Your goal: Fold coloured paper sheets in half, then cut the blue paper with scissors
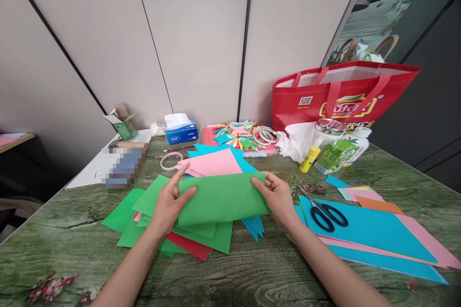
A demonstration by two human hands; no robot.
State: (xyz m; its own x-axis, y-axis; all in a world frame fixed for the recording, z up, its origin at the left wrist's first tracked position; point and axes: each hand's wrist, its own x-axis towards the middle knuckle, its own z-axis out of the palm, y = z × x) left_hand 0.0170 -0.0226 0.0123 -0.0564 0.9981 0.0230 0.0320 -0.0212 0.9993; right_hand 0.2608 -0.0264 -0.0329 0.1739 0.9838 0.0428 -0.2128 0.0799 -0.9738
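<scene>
A folded-looking strip of green paper (223,199) is stretched level between both hands above the table. My left hand (168,205) grips its left end, thumb on the front and index finger pointing up past the edge. At the upper right corner, my right hand (280,200) pinches it between thumb and fingers. Beneath lie loose green sheets (144,230) with a red sheet (194,248) poking out. Just behind are pink paper pieces (219,162) on blue paper (252,165) with pointed ends. Black-handled scissors (328,215) rest on a blue sheet (374,230) to the right.
Behind stand a blue tissue box (182,133), paper stars (239,136), tape rolls (172,160), a yellow glue stick (309,159), white bottles (360,141) and a red bag (288,105). An open green box (124,127) is at the back left, near a blurred-out object (124,168).
</scene>
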